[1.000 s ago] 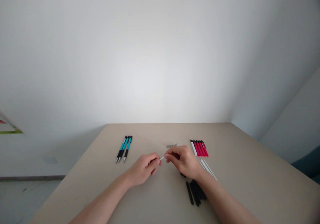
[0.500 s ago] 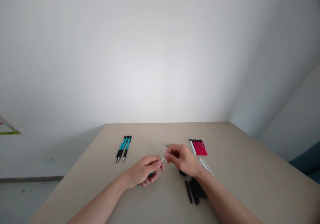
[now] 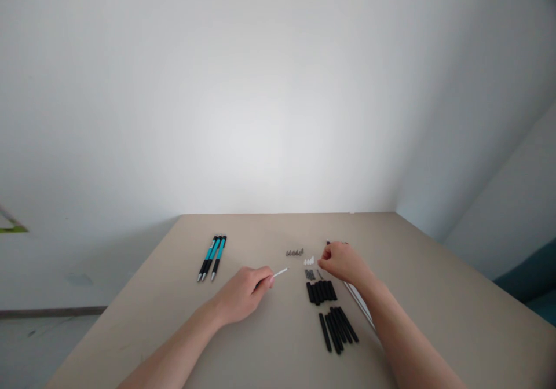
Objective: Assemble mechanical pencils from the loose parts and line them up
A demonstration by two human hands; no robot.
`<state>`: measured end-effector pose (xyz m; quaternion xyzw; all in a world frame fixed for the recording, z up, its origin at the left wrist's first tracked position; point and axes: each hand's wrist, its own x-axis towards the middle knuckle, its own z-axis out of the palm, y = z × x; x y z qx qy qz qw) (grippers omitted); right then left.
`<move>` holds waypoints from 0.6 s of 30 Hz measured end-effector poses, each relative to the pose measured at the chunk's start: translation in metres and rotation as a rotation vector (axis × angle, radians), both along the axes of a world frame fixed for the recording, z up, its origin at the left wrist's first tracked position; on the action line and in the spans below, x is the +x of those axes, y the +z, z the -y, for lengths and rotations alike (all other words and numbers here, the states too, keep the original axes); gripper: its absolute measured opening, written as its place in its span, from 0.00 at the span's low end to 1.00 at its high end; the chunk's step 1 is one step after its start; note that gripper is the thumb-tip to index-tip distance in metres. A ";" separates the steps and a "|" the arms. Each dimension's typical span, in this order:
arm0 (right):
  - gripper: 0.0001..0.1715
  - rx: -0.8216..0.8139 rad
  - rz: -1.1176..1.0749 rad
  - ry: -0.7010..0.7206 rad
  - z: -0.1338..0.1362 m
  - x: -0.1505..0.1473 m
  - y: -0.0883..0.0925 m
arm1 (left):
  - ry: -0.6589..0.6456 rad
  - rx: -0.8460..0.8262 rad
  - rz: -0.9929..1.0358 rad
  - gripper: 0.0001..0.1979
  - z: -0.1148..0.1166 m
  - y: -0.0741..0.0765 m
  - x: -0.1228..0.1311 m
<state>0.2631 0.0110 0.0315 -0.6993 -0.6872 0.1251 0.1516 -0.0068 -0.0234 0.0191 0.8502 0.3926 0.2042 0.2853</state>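
Observation:
My left hand [image 3: 247, 293] is closed around a thin white pen refill [image 3: 280, 272], whose tip points up and to the right. My right hand [image 3: 343, 261] hovers just right of the small white parts [image 3: 308, 261], thumb and fingers pinched together. Whether anything is between those fingertips cannot be made out. Below them lie small grey springs [image 3: 310, 274] and, apart from these, one more thin spring-like piece [image 3: 320, 274]. A row of small metal pen tips [image 3: 295, 252] lies farther back.
Three teal and black pens [image 3: 212, 258] lie at the left of the table [image 3: 260, 232]. Short black tubes [image 3: 321, 292] and longer black tubes [image 3: 339, 329] lie right of centre. White refills [image 3: 359, 305] are partly under my right forearm, which also hides the red barrels.
My right hand has moved away from the refill's end, to the right, uncovering the small parts and black tubes. My left hand keeps the refill and has shifted slightly left.

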 end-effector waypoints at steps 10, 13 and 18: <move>0.05 -0.134 0.049 0.053 0.005 -0.003 -0.002 | 0.005 0.019 -0.013 0.16 0.001 0.003 0.001; 0.05 -0.140 0.054 0.058 0.006 -0.003 -0.003 | 0.011 0.019 -0.022 0.16 0.001 0.003 0.001; 0.05 -0.138 0.073 0.042 0.005 -0.004 -0.005 | 0.017 0.023 -0.015 0.16 0.001 0.002 0.001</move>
